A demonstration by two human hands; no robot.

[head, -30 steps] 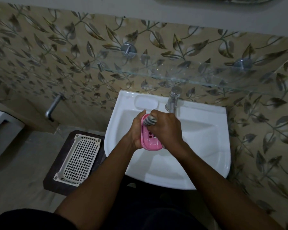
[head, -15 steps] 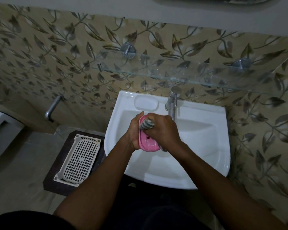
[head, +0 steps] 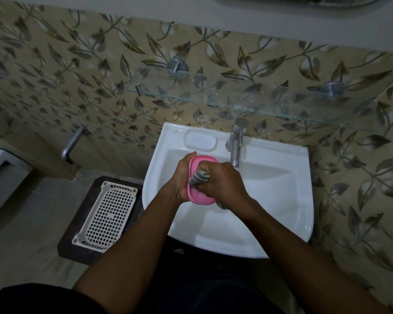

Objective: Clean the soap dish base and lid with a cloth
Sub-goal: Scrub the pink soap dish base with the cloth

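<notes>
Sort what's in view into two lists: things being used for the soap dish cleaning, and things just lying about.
In use:
- pink soap dish piece, held over the sink by the left hand
- striped cloth, gripped by the right hand
- white sink

Lying about:
- white perforated basket on the dark stand
- faucet
- glass shelf
- wall pipe

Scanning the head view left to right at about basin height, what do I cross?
Wall pipe → white mesh basket → left hand → pink soap dish piece with the striped cloth on it → right hand → tap → sink rim.
</notes>
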